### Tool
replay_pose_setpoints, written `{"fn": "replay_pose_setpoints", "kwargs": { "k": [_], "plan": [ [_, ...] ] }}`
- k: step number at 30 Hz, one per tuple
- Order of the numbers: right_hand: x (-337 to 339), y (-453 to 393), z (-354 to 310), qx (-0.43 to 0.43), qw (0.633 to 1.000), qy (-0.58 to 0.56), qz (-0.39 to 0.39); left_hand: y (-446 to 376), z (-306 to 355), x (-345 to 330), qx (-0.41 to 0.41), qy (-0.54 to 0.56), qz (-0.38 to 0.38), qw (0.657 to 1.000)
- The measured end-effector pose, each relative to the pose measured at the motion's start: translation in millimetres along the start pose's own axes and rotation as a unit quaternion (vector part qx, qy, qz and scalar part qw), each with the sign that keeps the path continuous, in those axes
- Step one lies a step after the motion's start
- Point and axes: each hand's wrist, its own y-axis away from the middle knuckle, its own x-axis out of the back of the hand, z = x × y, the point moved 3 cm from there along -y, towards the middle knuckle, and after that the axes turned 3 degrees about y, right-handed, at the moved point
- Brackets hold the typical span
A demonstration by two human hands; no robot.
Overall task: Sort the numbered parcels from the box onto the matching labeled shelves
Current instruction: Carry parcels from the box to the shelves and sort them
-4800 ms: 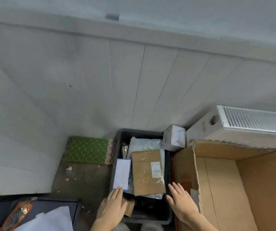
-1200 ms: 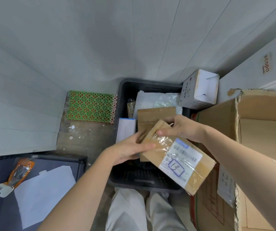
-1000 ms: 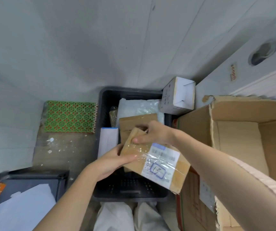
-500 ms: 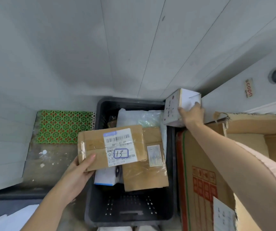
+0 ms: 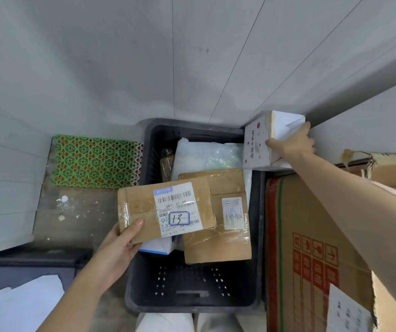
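Parcel 13 (image 5: 166, 210) in left hand (image 5: 118, 250), right hand (image 5: 292, 144) on wht box (image 5: 259, 144)

A green patterned mat (image 5: 96, 160) lies on the stained floor (image 5: 77, 219) by the pale panelled wall (image 5: 120, 68). White paper (image 5: 22, 305) rests on a dark surface (image 5: 31, 267) at lower left.

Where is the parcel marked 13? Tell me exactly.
In the head view, the parcel marked 13 is left of centre, held by the left hand at its near-left corner, above the left side of the dark crate, overlapping a larger brown parcel.
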Motion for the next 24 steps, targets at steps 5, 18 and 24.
{"fn": "replay_pose_setpoints", "kwargs": {
  "k": [5,18,24],
  "plan": [
    [-4,31,12,0.083,0.971,-0.222,-0.034,12,6,1,-0.004,0.017,0.035,0.999],
    [-43,131,63,0.201,0.964,-0.139,-0.107,28,11,22,-0.013,0.030,0.064,0.997],
    [-76,156,95,0.231,0.972,-0.026,-0.038,35,-2,43,-0.006,0.050,0.090,0.995]
  ]
}}
